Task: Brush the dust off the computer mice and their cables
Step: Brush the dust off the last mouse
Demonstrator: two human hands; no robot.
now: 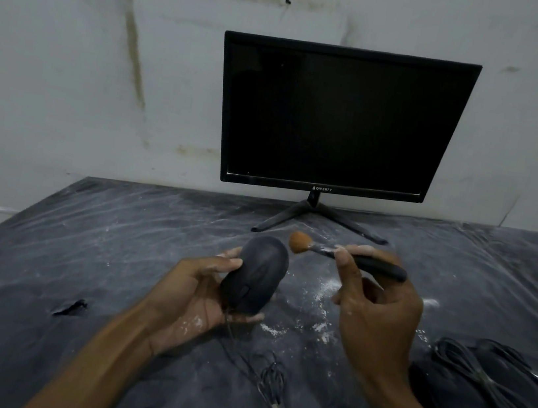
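Two hands are at work in the head view, the only one you have. Your left hand [203, 293] cradles a black mouse [256, 274] from below and the side, fingers curled round its body, lifted off the table [45, 259]. Its cable [267, 380] trails down from the near end of the mouse and lies loose on the tabletop. Your right hand [374, 308] pinches a small brush [340, 253] between thumb and forefinger; its orange bristle head sits just beside the far end of the mouse, apart from it or barely touching, which you cannot tell through the blur.

You look to be mid-way through dusting this mouse's shell. White powder lies scattered on the table between your hands. More mice [475, 399] with bundled cables lie at the lower right, and whether they are clean is not clear. A dark monitor [338, 120] stands at the back.

Next, you probably need to bring the bristles down onto the shell and sweep away from your palm, then run them along the cable.
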